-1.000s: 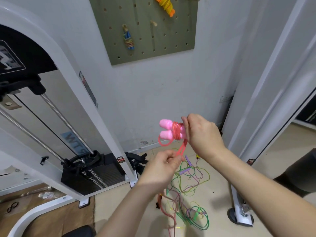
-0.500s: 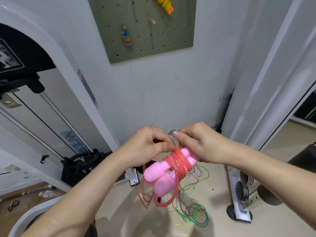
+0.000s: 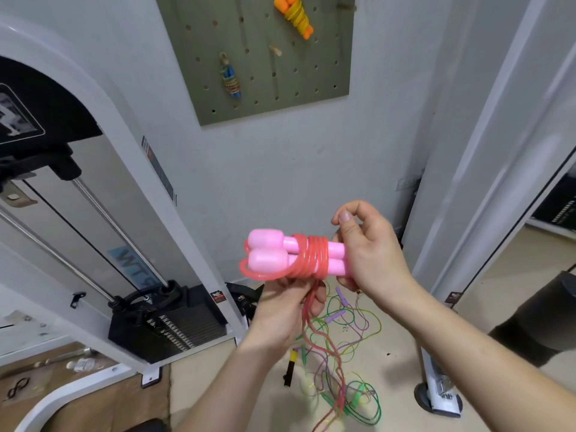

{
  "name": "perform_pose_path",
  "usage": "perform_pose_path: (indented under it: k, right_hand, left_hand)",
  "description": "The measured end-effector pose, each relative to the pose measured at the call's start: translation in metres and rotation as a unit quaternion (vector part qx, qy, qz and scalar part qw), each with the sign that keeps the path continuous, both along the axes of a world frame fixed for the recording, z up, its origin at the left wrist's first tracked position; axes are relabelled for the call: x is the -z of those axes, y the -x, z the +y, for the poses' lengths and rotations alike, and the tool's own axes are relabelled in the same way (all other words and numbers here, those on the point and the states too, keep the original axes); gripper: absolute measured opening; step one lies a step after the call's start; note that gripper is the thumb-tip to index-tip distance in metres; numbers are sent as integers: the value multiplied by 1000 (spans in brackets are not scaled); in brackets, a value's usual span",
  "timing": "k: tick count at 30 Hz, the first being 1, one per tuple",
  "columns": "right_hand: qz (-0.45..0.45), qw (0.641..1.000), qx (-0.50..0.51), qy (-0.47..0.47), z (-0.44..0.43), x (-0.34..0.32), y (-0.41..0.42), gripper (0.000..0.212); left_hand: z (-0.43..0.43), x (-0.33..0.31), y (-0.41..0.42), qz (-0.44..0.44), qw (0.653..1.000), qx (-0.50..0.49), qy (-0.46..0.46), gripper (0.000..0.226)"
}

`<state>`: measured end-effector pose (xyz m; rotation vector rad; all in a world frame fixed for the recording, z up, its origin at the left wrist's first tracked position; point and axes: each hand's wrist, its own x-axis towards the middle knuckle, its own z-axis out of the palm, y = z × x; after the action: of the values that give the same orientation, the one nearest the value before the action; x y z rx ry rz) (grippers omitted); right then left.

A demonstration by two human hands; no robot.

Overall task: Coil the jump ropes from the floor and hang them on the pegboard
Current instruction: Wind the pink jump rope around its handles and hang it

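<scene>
Now, right hand (image 3: 371,254): fingers curl round the butt ends of the two glossy pink plastic jump-rope handles (image 3: 271,251); thumb and forefinger are bent together above them.
Left hand (image 3: 280,310): sits just under the bundle, palm up, fingers curled round the loose run of the translucent red plastic cord (image 3: 314,257).
Hands together or apart: close, right above and left below, both gripping the same rope.
Pink rope: held in the air in front of the wall; the handles lie side by side, about level, with their fat ends to the left. Several turns of cord bind their middles, a loop rounds the fat ends, and a tail hangs down through the left hand towards the floor.
Floor (image 3: 389,385): a loose tangle of thin green, yellow and purple jump ropes (image 3: 352,335) lies below the hands.
Olive-green pegboard (image 3: 324,73): on the wall above, carrying a coiled orange-handled rope (image 3: 296,14) and a coiled blue-handled rope (image 3: 230,79).
Change from half a second ago: both hands then met above the bundle, whose handles sloped down to the left; since then the left hand has dropped beneath it and the handles have levelled.
</scene>
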<state>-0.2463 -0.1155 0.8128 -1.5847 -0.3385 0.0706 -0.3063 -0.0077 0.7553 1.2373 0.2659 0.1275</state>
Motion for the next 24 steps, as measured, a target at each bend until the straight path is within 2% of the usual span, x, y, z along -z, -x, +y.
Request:
perform_pose_path:
  k: [2,3,4,5,6,7,8,11,13,15,16,18,19,20,21,22,24]
  right_hand:
    - [-29,998,61,1,2,5,-10,21]
    - [-46,995,92,6,2,7,-17,21]
    - [-65,990,122,19,2,9,-24,20]
    - [-88,984,149,44,2,11,-28,17]
    - [-114,976,171,75,1,13,-31,14]
    - [-141,967,182,111,1,16,-31,13]
    - [-171,957,180,154,1,18,-29,12]
    - [-238,914,103,313,1,24,-20,19]
    - [-238,880,19,412,0,22,-16,26]
    - [-229,857,-61,458,-4,18,-18,33]
    - [-232,852,-99,460,-5,17,-19,35]
    - [-252,836,-157,461,-7,15,-18,33]
    - [-265,829,-177,460,-8,14,-18,29]
    - [-272,825,-193,455,-8,13,-18,23]
    - [-273,827,-201,449,-9,12,-18,19]
    - [-268,831,-202,444,-10,11,-20,15]
    - [-252,837,-202,442,-13,12,-23,18]
  left_hand:
    - [-4,5,3,-18,997,-15,-72,13]
    - [-3,8,6,-17,990,-21,-142,11]
    - [-4,9,9,-22,973,-18,-229,13]
    - [-4,13,12,-32,938,-7,-344,20]
    - [-6,12,14,-51,877,-11,-477,27]
    - [-9,11,16,-61,801,-12,-595,30]
    - [-9,6,16,-74,740,-23,-669,29]
    - [-7,-12,15,-63,594,16,-802,10]
    - [-2,-19,15,-71,536,44,-840,27]
    - [8,-30,15,-109,526,51,-842,29]
    - [13,-39,15,-123,560,49,-818,22]
    - [28,-53,11,-142,661,84,-732,19]
    - [34,-58,10,-152,692,101,-699,23]
    - [37,-63,10,-167,698,111,-687,24]
    - [39,-64,10,-193,683,116,-695,23]
    - [41,-64,10,-215,652,124,-717,19]
    - [41,-61,16,-232,566,143,-778,14]
